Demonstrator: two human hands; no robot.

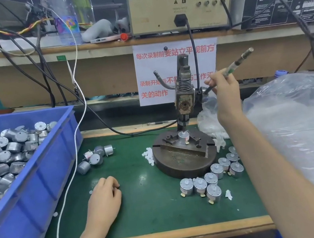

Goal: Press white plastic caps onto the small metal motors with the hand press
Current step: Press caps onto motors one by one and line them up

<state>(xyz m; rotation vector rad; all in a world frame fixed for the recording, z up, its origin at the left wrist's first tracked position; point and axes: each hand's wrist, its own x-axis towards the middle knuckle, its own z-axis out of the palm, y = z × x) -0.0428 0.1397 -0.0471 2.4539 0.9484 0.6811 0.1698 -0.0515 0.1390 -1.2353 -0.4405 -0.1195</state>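
The hand press [184, 97] stands on a round metal base [182, 162] at the middle of the green mat. A small metal motor [183, 137] with a white cap on top sits in the fixture under the ram. My right hand [224, 90] grips the press lever [232, 65], which points up and to the right. My left hand [107, 197] rests on the mat with its fingers curled; whether it holds anything is hidden. A heap of white caps [148, 155] lies left of the base. Several capped motors [211, 180] stand in front of the base.
A blue bin [37, 182] full of motors fills the left side. A few loose motors [96, 158] lie beside it. A clear plastic bag [300, 125] covers the right. A white cable [72, 165] crosses the mat. A shelf with equipment runs behind.
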